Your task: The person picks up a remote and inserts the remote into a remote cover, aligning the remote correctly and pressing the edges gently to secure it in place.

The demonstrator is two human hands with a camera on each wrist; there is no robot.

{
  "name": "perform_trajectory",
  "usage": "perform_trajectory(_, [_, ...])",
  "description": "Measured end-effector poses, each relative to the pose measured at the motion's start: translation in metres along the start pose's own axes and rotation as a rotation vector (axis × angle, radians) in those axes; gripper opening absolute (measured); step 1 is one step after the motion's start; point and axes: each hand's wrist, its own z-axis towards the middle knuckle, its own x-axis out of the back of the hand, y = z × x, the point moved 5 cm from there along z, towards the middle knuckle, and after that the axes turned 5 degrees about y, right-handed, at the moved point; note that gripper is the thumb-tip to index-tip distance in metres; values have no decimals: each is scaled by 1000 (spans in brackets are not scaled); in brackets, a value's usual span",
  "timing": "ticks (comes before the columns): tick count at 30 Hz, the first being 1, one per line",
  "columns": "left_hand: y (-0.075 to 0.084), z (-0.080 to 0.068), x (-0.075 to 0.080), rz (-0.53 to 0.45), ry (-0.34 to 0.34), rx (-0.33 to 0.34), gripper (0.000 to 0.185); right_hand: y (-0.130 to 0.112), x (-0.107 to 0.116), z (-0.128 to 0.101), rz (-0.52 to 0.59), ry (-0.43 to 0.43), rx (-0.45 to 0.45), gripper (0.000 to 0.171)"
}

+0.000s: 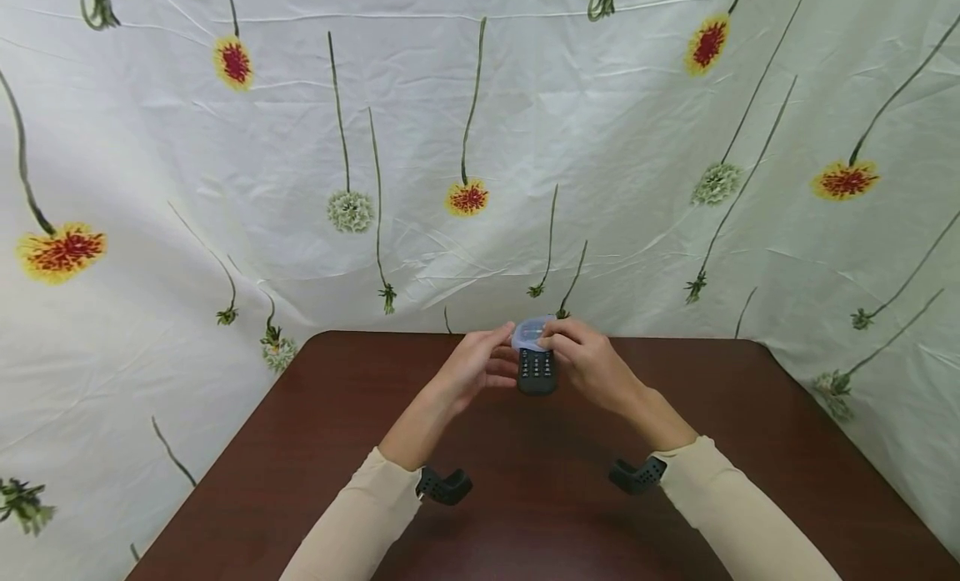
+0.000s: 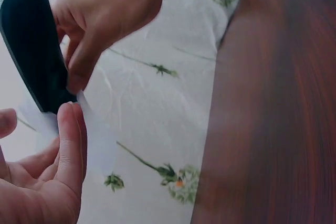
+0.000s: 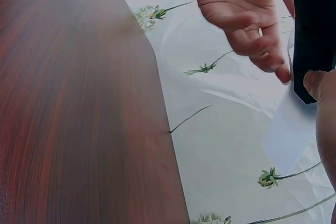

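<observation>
A dark handheld keypad device [image 1: 536, 379] with small pale-marked keys is held up above the table's far part. A pale bluish, see-through sheet [image 1: 527, 338] covers its upper end and hangs past it in the wrist views. My right hand [image 1: 594, 363] pinches the device's upper right side, the thumb on its dark surface [image 3: 306, 51]. At the device's left edge, my left hand [image 1: 474, 366] touches the sheet and device with loosely extended fingers [image 2: 68, 140], the thumb apart from them. The device's upper face is hidden under the sheet.
A dark reddish-brown wooden table [image 1: 517, 514] lies beneath both arms. Behind and beside it hangs a white cloth [image 1: 285, 147] printed with flowers. Each wrist carries a black band with a protruding mount [image 1: 447, 486].
</observation>
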Motion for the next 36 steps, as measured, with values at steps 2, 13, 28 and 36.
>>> perform_trajectory(2, [1, -1, -2, -27, -13, 22, 48, 0, -1, 0, -3, -6, 20, 41])
perform_trajectory(13, [1, 1, -10, -172, -7, 20, 23, -2, -1, -2, -7, 18, 84, 43])
perform_trajectory(28, [6, 0, -11, -100, 39, -94, 33, -2, 5, 5, -37, -26, 59, 27])
perform_trajectory(36, [13, 4, -8, -74, 97, -192, 36, 2, 7, 4, -60, 11, 45, 34])
